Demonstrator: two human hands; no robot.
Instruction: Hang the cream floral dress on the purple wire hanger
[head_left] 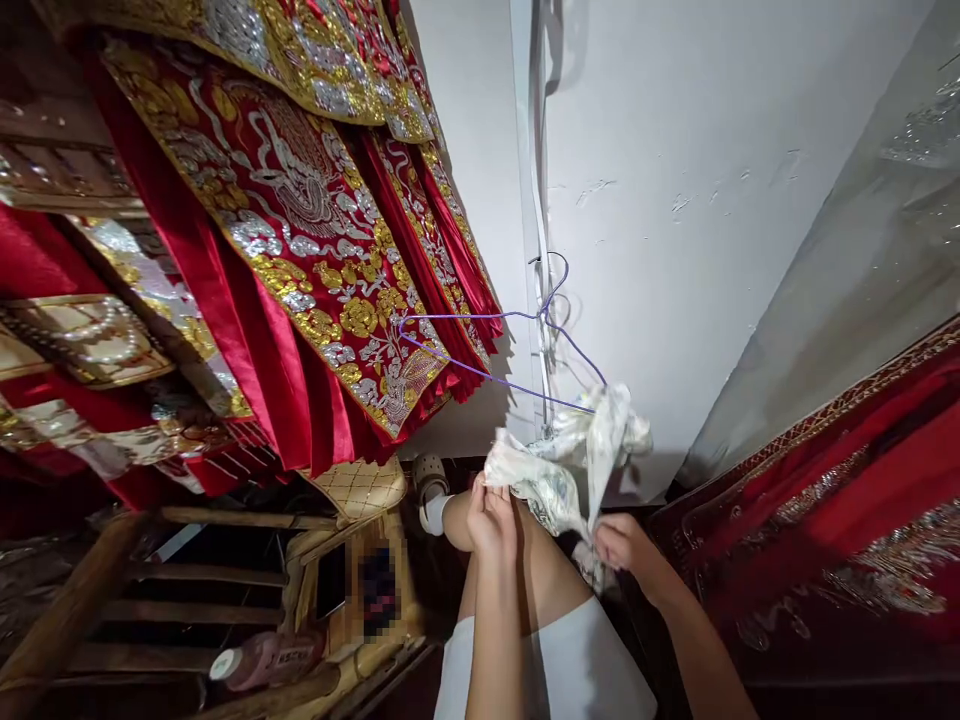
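Note:
A thin purple hanger (517, 316) hangs by its hook near a white cable against the wall. Bunched over its lower right end is a pale, patterned cloth garment (544, 490), crumpled so that its exact kind does not show. My left hand (495, 515), fingers curled, pinches the garment's left edge above my knee. To the right, my right hand (621, 545) is closed on a lower gathered part of the same garment, slightly blurred. Both hands are below the hanger and apart from it.
Red garments (330, 220) with gold and silver embroidery hang on the left. More red embroidered fabric (847, 520) is at right. A bamboo seat (202, 605) stands at lower left, with a pink bottle (274, 660) on it and a quilted cream bag (360, 487) beside it.

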